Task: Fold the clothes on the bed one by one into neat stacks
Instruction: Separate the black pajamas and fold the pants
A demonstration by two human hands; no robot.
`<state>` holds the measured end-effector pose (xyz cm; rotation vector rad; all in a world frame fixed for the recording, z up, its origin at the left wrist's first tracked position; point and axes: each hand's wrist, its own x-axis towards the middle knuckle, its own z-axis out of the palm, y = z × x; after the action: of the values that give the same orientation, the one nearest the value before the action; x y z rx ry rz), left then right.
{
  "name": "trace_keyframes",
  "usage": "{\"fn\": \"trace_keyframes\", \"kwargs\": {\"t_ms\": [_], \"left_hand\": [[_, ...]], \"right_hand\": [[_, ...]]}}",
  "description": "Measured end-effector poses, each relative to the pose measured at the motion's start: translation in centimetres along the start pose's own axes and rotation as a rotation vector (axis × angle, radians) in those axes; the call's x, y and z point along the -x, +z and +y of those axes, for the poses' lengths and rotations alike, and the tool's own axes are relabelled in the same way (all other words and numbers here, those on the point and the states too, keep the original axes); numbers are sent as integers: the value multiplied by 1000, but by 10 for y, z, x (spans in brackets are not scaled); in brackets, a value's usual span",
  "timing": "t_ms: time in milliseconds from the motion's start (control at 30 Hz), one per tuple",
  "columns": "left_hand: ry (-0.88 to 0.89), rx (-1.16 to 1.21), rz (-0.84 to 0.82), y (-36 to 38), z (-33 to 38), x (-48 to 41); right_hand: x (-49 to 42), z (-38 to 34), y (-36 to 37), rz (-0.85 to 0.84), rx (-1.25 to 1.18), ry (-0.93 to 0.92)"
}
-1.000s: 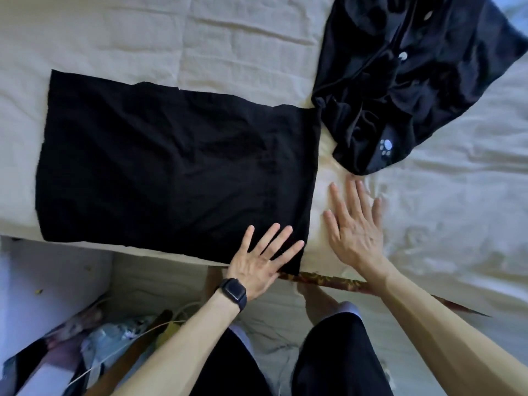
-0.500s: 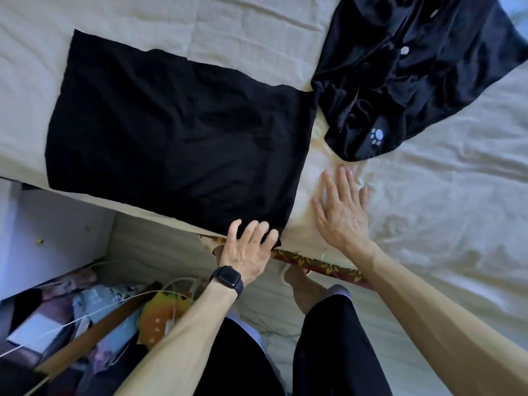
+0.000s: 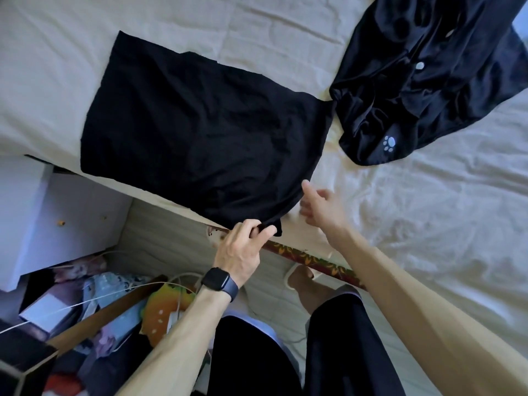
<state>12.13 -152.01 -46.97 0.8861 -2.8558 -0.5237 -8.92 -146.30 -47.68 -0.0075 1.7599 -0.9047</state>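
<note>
While the flat black garment (image 3: pixel 200 132) lies at the near edge of the cream bed sheet (image 3: pixel 428 224), my left hand (image 3: pixel 243 247) pinches its 5 o'clock corner. My right hand (image 3: pixel 320 207) hovers just beside that corner, fingers loose, holding nothing. A crumpled paw-print garment (image 3: pixel 414 90) lies at 1 o'clock.

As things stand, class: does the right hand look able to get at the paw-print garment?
Probably yes. The right hand holds nothing, and only bare sheet lies between it and the paw-print garment just beyond.
</note>
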Motion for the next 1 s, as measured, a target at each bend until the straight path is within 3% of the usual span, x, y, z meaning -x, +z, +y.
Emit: {"fn": "trace_keyframes", "kwargs": {"t_ms": [100,367,467,533,733,1000], "left_hand": [[12,-11,-56,-5,-4,-6],[28,-213,-203,-19,0,-18],[50,-186,-133,-20,-6,-26],[-30,-72,-73,-26,-8,-33],[-600,351,-42,-58,-17,-58],[-677,390,50,-82,-45,-83]], "right_hand": [[-20,-19,10,-32,-56,79],[-54,-43,14,78,58,21],[-57,-49,11,77,23,28],[-58,-53,7,70,-14,39],[-63,-60,3,50,-103,42],[-68,-83,16,64,-156,6]]}}
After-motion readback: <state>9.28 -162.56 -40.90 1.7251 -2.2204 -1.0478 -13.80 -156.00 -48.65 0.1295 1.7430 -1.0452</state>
